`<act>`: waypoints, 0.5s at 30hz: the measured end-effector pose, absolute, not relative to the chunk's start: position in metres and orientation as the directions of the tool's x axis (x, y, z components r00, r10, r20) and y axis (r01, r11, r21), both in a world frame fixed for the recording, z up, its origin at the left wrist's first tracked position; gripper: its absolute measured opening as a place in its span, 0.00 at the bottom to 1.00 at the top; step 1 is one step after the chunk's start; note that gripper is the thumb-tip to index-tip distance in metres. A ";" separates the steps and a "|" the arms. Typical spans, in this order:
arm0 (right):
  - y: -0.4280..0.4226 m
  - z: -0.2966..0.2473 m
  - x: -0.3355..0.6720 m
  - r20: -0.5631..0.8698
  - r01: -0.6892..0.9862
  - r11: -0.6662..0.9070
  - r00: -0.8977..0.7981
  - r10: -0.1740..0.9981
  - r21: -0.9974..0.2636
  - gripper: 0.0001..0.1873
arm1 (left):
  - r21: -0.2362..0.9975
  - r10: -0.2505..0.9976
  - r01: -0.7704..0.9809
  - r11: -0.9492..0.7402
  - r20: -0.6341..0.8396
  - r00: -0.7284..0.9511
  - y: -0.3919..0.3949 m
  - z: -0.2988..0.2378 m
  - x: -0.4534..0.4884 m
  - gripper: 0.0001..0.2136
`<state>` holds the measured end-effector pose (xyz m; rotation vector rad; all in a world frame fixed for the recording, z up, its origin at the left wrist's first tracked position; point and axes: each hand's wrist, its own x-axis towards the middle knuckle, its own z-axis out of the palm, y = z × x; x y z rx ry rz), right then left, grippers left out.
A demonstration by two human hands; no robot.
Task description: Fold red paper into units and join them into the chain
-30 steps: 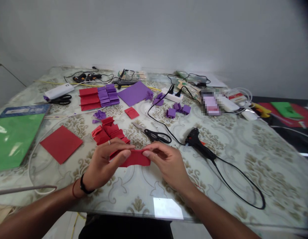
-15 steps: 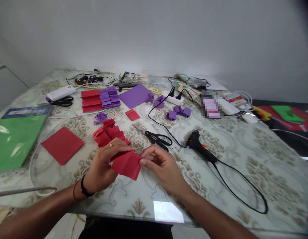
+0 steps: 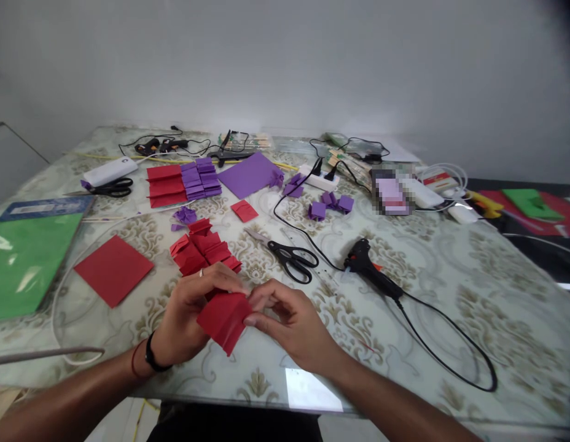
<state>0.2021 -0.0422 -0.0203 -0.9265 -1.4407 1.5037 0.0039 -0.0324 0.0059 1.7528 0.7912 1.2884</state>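
Observation:
A folded piece of red paper (image 3: pixel 224 320) is held above the near part of the table between both hands. My left hand (image 3: pixel 189 312) grips it from the left, fingers over its back edge. At its right edge, my right hand (image 3: pixel 289 322) pinches it between thumb and fingers. Just behind my left hand lie several folded red paper pieces (image 3: pixel 203 247). A flat red square (image 3: pixel 113 270) rests to the left, and a small red folded piece (image 3: pixel 244 211) lies farther back. Black-handled scissors (image 3: pixel 292 258) lie beyond my right hand.
A black glue gun (image 3: pixel 374 276) with its looping cord lies on the right. Purple folded pieces (image 3: pixel 317 211) and a white power strip (image 3: pixel 318 178) sit farther back. At the left are a green paper pack (image 3: pixel 36 258) and a second pair of scissors (image 3: pixel 112 187).
Both hands have drawn slightly left and down with the red paper, which is now tilted more steeply. My right hand has come closer to my left, uncovering the scissors' handles.

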 end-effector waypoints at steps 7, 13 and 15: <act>-0.040 -0.017 0.208 0.048 -0.129 0.001 -0.356 0.933 -0.992 0.10 | 0.844 0.833 0.083 -0.530 0.501 0.234 -0.031 0.003 0.001 0.06; -0.036 -0.013 0.214 0.078 -0.192 0.001 -0.395 0.915 -0.981 0.11 | 0.716 0.744 0.217 -0.664 0.602 0.290 -0.031 0.001 -0.005 0.11; -0.037 -0.014 0.214 0.083 -0.177 0.007 -0.428 0.900 -0.984 0.11 | 0.778 0.806 0.232 -0.584 0.520 0.283 -0.030 0.003 -0.005 0.12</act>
